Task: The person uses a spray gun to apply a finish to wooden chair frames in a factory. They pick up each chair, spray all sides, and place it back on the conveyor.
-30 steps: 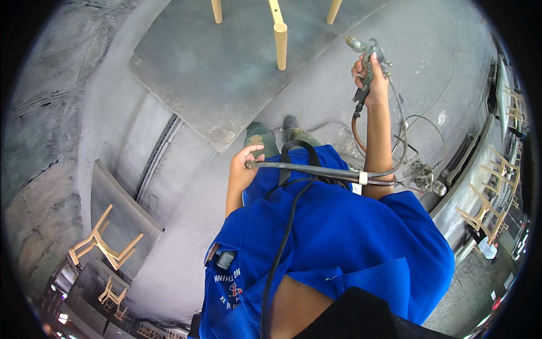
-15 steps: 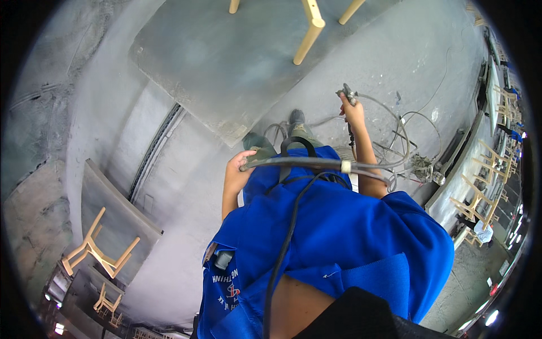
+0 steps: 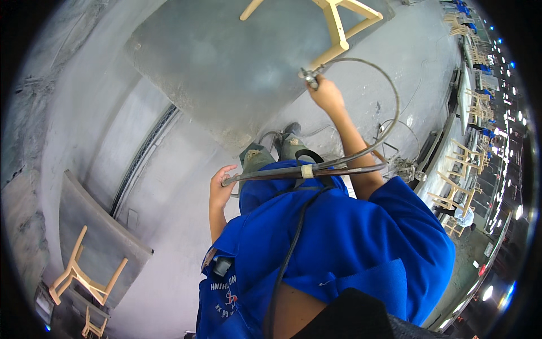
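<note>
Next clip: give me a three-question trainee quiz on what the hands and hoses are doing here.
1. True or false: the right hand holds a spray gun near the chair frame.
2. What does the left hand grip? A) a brush B) the hoses C) a chair leg
3. Fill in: the hoses are bound together with ____.

Key: 1 true; 2 B; 3 tape.

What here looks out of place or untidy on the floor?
A tangle of thin cables lies loose on the grey floor beside the person's feet. The hose from the spray tool in the right hand loops wide above it. Nothing looks spilled or broken.
</note>
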Available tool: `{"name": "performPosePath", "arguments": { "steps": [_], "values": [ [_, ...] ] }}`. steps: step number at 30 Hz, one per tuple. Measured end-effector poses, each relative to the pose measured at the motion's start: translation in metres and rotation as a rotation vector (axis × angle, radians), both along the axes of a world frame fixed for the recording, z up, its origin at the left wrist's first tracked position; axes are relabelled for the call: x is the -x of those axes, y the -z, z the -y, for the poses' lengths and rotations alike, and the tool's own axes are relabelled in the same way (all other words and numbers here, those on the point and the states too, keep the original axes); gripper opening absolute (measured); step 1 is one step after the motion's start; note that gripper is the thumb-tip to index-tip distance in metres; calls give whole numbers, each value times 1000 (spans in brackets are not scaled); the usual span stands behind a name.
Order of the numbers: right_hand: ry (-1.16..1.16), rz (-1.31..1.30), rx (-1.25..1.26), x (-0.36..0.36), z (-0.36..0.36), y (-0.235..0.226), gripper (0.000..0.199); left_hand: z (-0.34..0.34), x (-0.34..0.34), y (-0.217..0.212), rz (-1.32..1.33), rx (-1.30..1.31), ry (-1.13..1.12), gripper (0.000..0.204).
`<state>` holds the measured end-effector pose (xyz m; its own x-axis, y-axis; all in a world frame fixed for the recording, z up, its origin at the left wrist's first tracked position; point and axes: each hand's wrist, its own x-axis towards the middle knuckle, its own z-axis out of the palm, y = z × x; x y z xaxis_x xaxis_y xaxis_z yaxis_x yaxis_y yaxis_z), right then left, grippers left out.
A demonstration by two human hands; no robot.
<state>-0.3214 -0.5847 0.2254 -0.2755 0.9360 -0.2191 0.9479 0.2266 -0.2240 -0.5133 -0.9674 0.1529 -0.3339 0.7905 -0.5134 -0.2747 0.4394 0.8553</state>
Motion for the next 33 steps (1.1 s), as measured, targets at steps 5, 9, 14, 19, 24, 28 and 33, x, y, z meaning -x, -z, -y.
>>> {"name": "performPosePath", "arguments": {
  "steps": [5,9,14,19,24,28,33],
  "values": [
    [3,-16,-276,10,-10,-94,40,-28,15,0,103,-79,70,35],
    [-67,-156,-363,26,0,-123,38,-38,22,-1,94,-44,154,33],
    [-154,-447,-376,46,21,-108,33,-35,25,12,136,-120,177,34],
    [-199,-492,-193,34,39,-76,32,-45,10,17,113,-95,269,36],
    [-105,-581,187,-39,35,-37,36,-82,-32,2,66,-22,327,40],
    [136,-965,472,-129,12,-8,47,-135,-89,-5,47,34,354,35],
    [348,-1171,475,-273,-18,15,55,-213,-178,-12,6,12,560,33]
  ]
}}
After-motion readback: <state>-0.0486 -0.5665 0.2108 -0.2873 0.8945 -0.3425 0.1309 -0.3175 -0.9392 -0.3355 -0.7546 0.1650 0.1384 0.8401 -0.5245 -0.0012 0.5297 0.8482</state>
